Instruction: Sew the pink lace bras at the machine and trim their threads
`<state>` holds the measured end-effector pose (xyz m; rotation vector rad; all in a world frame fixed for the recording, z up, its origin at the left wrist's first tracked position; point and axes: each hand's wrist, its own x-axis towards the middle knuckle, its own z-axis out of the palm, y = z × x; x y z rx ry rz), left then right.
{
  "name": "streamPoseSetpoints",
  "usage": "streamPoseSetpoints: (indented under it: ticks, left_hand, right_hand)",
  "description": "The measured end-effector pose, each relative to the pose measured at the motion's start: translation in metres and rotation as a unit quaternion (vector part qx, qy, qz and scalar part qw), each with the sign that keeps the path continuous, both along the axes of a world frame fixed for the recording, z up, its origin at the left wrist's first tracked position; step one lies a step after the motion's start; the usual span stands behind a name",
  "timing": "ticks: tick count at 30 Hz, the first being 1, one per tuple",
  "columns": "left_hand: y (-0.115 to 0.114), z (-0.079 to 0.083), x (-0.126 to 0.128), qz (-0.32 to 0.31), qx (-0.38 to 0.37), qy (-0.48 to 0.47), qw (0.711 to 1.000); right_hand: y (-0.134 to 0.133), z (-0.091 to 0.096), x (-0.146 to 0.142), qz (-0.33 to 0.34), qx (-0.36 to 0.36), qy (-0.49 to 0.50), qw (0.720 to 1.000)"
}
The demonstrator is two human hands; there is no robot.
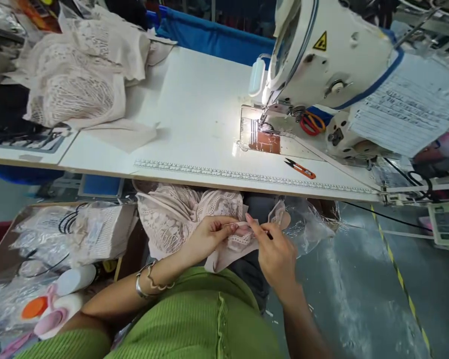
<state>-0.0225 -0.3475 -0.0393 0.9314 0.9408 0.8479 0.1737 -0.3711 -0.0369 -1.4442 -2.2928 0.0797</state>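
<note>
Left hand [209, 237], right hand [276, 252]: fingers pinch edge [242, 228] of beige lace garment [166, 219], lower centre of frame. Cups [222, 203] look already shaped; edge seemingly unfinished. More lace pieces [78, 94] upper left, on surface [205, 109].

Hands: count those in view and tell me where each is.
2: the left hand and the right hand, side by side at the lace garment, below the table's front edge.

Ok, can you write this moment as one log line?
left hand: pinching garment | right hand: touching garment | garment: lacy, on lap | snips: on table | sewing machine: light on
</note>
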Motion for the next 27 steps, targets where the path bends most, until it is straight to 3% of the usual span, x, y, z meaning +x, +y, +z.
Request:
streamPoseSetpoints:
  ticks: [13,21,27]
  left_hand:
    - [-0.0012,-0.003,-0.001,0.0,0.021,0.023,1.0]
    - [-0.0026,-0.0077,-0.0031,-0.012,0.016,0.059,0.998]
    - [-0.0029,-0.0076,-0.0029,-0.008,0.014,0.059,0.998]
  right_hand:
    - [0.0008,0.0054,-0.0102,0.03,0.043,-0.061,0.997]
    - [0.0041,0.0059,-0.0113,0.04,0.11,-0.074,0.99]
    - [0.003,0.0037,-0.0104,0.042,0.11,-0.091,0.989]
